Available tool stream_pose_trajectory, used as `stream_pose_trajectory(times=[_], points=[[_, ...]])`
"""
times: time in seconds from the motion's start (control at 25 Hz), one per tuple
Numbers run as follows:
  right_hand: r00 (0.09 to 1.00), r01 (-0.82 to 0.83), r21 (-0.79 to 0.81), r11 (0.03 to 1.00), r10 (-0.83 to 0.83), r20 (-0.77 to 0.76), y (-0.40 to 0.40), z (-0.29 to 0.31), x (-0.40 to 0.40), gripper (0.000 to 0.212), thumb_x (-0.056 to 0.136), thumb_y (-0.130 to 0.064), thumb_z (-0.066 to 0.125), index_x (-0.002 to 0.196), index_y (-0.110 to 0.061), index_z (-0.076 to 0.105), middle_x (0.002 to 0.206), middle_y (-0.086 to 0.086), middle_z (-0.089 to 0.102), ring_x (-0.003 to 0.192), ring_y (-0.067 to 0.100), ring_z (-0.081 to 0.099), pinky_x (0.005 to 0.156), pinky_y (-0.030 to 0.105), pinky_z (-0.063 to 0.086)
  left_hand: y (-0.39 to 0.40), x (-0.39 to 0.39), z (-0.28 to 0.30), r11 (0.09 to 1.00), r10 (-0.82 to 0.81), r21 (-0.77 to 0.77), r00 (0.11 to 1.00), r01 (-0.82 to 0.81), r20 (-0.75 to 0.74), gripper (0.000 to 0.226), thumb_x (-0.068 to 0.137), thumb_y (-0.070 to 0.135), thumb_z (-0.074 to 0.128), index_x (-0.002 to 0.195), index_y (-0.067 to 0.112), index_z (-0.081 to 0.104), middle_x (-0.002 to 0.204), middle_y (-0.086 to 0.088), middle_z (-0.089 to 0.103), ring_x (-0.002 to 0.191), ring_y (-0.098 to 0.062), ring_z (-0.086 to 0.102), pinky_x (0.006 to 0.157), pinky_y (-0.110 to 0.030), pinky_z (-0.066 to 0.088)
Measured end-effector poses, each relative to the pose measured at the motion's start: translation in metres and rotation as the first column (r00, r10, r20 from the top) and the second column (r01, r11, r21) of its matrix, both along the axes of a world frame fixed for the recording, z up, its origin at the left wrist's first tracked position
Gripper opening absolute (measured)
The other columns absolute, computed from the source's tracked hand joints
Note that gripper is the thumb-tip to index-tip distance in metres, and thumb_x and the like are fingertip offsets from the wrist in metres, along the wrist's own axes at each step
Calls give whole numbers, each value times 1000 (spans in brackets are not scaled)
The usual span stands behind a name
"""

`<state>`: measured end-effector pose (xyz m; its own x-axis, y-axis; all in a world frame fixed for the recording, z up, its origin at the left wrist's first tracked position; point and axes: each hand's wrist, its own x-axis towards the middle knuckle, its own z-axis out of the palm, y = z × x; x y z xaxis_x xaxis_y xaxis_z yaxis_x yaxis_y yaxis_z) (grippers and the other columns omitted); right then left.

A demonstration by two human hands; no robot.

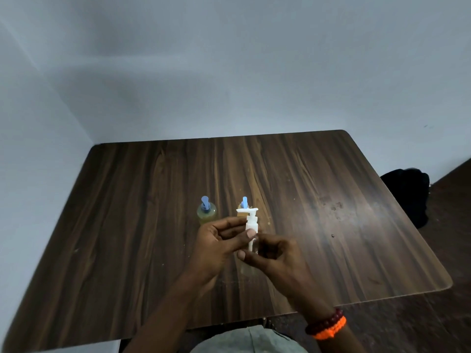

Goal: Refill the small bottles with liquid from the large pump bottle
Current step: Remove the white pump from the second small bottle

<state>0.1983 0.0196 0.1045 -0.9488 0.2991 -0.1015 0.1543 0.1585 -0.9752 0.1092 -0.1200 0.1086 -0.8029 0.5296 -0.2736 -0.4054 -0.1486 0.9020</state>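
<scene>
A clear bottle (246, 266) stands on the dark wooden table (331, 200), right in front of me. Its white pump head (251, 220) with its tube is lifted partly out of the neck. My left hand (219, 245) pinches the white pump at its collar. My right hand (275, 258) grips the clear bottle near its neck. Behind them stand two small bottles of yellowish liquid with blue pump tops: one (206, 211) at the left, the other (244, 203) mostly hidden behind the white pump.
A dark bag or cloth (407, 194) lies on the floor beyond the table's right edge. Pale walls close in behind and to the left of the table. My right wrist wears red and orange bracelets (326, 324).
</scene>
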Motion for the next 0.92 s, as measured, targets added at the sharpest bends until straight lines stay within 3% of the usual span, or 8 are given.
stream_pose_trajectory(times=[0.12, 0.24, 0.36, 0.48, 0.6, 0.72, 0.84, 0.92], points=[[998, -20, 192, 981, 32, -60, -8, -6, -3, 21, 88, -13, 82, 106, -5, 78, 64, -27, 67, 57, -2, 62, 52, 11, 45, 7, 7, -2, 975, 165, -143, 986, -169, -38, 48, 68, 4, 92, 113, 5, 76, 100, -13, 83, 95, -26, 81, 77, -30, 65], [997, -33, 236, 971, 48, -60, -12, -8, -4, 20, 89, -12, 80, 107, -4, 77, 65, -37, 63, 61, -11, 62, 54, 6, 44, 9, 10, -5, 965, 184, -172, 979, -197, -88, 43, 73, 2, 92, 113, 9, 77, 102, -12, 83, 97, -25, 81, 77, -28, 66], [1000, -18, 177, 984, 22, -21, -9, -3, -6, 19, 86, -16, 84, 102, -7, 78, 64, -23, 68, 58, -3, 62, 53, 11, 46, 0, 2, -1, 996, 68, -49, 997, -69, -22, 32, 89, 1, 77, 119, 12, 75, 113, -10, 82, 109, -25, 78, 89, -31, 65], [998, -28, 67, 997, 24, 59, -4, -1, -6, 22, 84, -22, 85, 102, -10, 79, 75, 2, 75, 64, 15, 67, 59, 28, 56, -6, -4, -2, 999, 38, -18, 999, -38, 7, 29, 95, -6, 65, 115, 11, 76, 111, -10, 83, 110, -27, 78, 87, -28, 66], [993, -79, 60, 995, 73, 96, -7, -2, -4, 21, 84, -25, 85, 101, -13, 79, 67, 3, 70, 58, 1, 60, 57, 16, 49, -9, -9, -4, 1000, 3, 2, 1000, -3, -7, 35, 97, -10, 60, 129, 2, 70, 118, -13, 80, 115, -26, 76, 90, -28, 65], [989, -60, -33, 998, 64, 137, -4, -2, -5, 18, 83, -24, 85, 96, -13, 80, 70, 5, 73, 59, 3, 63, 58, 15, 50, -13, -11, -4, 984, -130, 123, 991, 126, 20, 38, 97, -10, 59, 129, 5, 70, 127, -16, 76, 122, -25, 73, 94, -27, 62], [987, -78, -17, 997, 80, 140, -3, -3, -4, 12, 83, -24, 85, 82, -18, 76, 59, -2, 66, 53, -2, 57, 54, 13, 47, -13, -13, -1, 995, -85, 43, 995, 87, -52, 41, 77, 4, 81, 118, 9, 76, 115, -16, 81, 112, -28, 77, 89, -27, 64], [988, -99, 29, 995, 95, 121, -5, -4, -3, 12, 85, -23, 85, 84, -19, 73, 55, -10, 62, 50, -4, 54, 52, 11, 45, -11, -12, 0, 998, -32, -58, 993, 25, -116, 45, 67, 11, 88, 111, 12, 78, 107, -14, 82, 103, -27, 80, 83, -26, 65]])
